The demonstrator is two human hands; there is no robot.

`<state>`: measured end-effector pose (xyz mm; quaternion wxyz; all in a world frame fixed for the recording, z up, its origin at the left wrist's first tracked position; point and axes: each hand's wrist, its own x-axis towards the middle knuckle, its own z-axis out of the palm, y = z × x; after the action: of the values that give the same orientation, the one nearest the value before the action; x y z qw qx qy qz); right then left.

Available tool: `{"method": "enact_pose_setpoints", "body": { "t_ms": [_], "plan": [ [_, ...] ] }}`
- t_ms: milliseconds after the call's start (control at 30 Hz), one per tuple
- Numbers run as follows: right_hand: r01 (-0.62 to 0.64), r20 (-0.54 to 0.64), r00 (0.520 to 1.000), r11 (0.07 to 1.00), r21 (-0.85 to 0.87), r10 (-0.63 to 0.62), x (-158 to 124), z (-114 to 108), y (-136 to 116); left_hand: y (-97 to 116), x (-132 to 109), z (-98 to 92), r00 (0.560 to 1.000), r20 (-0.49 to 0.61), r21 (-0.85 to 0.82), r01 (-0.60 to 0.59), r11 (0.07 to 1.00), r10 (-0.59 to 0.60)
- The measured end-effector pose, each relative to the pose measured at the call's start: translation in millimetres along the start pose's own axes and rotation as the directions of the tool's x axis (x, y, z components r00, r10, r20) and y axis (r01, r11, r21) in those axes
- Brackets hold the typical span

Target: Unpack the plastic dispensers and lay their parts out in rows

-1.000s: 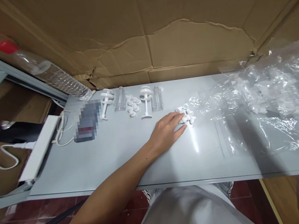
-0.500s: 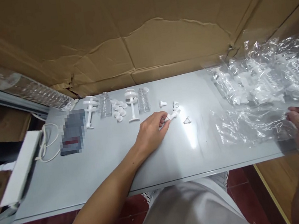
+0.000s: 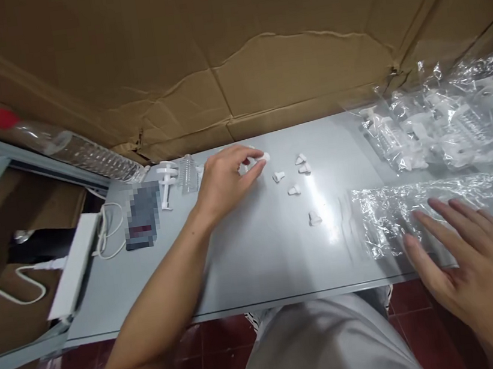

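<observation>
Pinching a small white plastic piece point(image 3: 266, 156), the left hand point(image 3: 223, 176) is the nearer to the loose white conical plastic caps point(image 3: 294, 190), which lie to its right on the grey table point(image 3: 256, 256). The right hand point(image 3: 479, 260), fingers spread and apparently empty, is over the flat clear plastic bag point(image 3: 387, 214), whose long axis runs left to right.

The grip of our left hand point(image 3: 224, 174) pinches a small white piece point(image 3: 266, 156) at the fingertips. Five small white plastic tips point(image 3: 294, 190) lie scattered nearby on our grey table point(image 3: 261, 267). We spread our right hand point(image 3: 481, 274) over a clear plastic bag point(image 3: 383, 221); whether they touch, we cannot tell. Beyond it we see bagged white pump parts point(image 3: 461, 129). On our left are a white plunger point(image 3: 166, 174), a clear ribbed cylinder point(image 3: 188, 175) and a red-capped water bottle point(image 3: 97, 155).
</observation>
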<state>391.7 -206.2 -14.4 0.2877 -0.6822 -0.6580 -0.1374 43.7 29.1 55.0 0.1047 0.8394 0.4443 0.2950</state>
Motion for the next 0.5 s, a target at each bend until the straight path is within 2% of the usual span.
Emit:
{"method": "enact_pose_setpoints", "body": {
  "t_ms": [67, 167, 233, 400, 500],
  "plan": [
    [0.031, 0.024, 0.999, 0.998, -0.058, -0.03, 2, 12, -4, -6, 23, -1.3, 0.997, 0.079, 0.044, -0.011, 0.999, 0.008],
    [-0.031, 0.194, 0.979, 0.99, -0.135, 0.057, 7, 22, 14, -15, 51, -2.2, 0.982, 0.188, 0.123, -0.015, 0.992, -0.009],
    [-0.05, 0.258, 0.963, 0.991, -0.126, 0.082, 12, 21, 27, -20, 64, -2.8, 0.97, 0.242, 0.143, -0.006, 0.99, -0.029],
    [-0.006, 0.25, 0.968, 0.999, -0.049, 0.018, 18, 16, 46, -28, 79, 6.5, 0.925, 0.379, 0.2, -0.054, 0.978, -0.027],
    [0.054, 0.184, 0.982, 0.997, -0.047, -0.045, 19, 14, 55, -30, 84, 20.0, 0.893, 0.449, 0.231, -0.09, 0.969, -0.024]
  ]
}}
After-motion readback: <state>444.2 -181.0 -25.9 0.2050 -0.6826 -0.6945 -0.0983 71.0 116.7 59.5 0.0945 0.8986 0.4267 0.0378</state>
